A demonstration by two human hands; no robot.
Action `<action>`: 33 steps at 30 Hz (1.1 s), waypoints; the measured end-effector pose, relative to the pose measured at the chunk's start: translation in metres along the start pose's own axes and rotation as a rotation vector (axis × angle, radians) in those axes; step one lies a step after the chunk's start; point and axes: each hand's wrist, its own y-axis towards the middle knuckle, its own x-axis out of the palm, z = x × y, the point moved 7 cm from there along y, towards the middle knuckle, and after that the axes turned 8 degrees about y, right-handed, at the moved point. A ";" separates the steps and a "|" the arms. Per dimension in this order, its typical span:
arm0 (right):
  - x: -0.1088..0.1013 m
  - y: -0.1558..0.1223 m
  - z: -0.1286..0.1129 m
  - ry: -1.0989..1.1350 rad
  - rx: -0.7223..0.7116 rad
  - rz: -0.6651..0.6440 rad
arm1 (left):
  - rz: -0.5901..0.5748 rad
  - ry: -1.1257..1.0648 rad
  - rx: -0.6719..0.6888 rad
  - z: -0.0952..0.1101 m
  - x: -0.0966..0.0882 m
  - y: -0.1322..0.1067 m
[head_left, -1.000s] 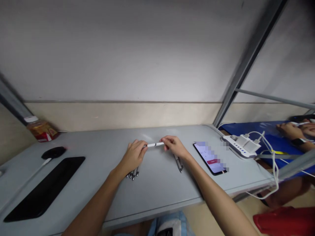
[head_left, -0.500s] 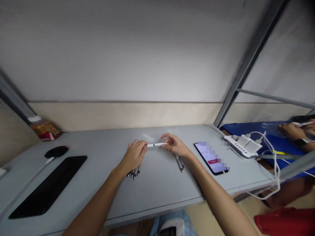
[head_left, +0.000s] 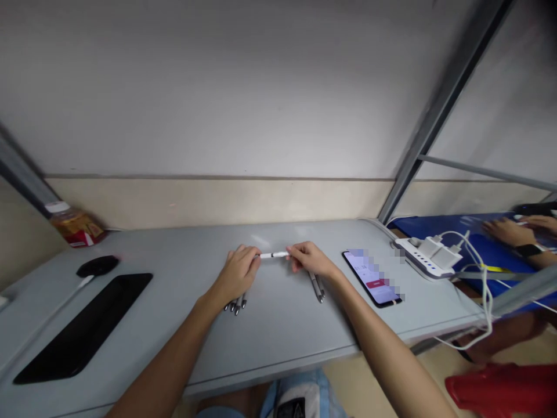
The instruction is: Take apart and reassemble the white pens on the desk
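A slim white pen with a dark band at its middle (head_left: 273,255) lies level between the two hands, over the smooth grey desktop (head_left: 278,325). At its 9 o'clock end the left hand (head_left: 241,268) is curled over, fingers and thumb closed on the barrel. At its 3 o'clock end the right hand (head_left: 308,259) pinches it between thumb and fingertips. Half a second ago those right fingers were spread and a thin tip showed; now they have closed over it, so the pen is gripped at both ends and the work seems centred on that tip.

Grey-and-silver pens (head_left: 237,305) poke out toward 7 o'clock, under the left wrist; two silver-tipped grey pens (head_left: 317,288) lie at 4 o'clock. Farther toward 3 o'clock is a black-edged smartphone (head_left: 369,280).

Both pen ends are hidden by fingers. The left wrist covers the first group, preventing a sure count; the right hand hides the pair's far ends. Part of the phone's screen is pixelated.
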 end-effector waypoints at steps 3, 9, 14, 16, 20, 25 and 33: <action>-0.004 -0.001 -0.005 0.025 -0.055 0.051 | 0.000 -0.004 -0.004 0.000 0.000 0.000; 0.000 0.000 -0.002 -0.037 -0.041 -0.001 | -0.011 -0.010 0.023 0.003 -0.001 0.000; -0.006 -0.001 -0.006 -0.029 -0.126 0.071 | -0.019 -0.003 0.008 0.002 0.000 0.000; -0.005 -0.001 -0.006 -0.049 -0.122 0.056 | -0.027 -0.004 0.010 0.001 0.001 0.000; -0.002 0.000 0.000 -0.115 -0.045 0.013 | -0.022 -0.019 0.027 0.002 0.001 -0.001; -0.003 -0.001 -0.008 -0.094 -0.145 0.052 | -0.039 -0.020 0.014 0.002 0.001 -0.001; -0.001 -0.003 -0.012 -0.105 -0.146 0.073 | -0.043 -0.033 0.012 0.002 0.002 -0.002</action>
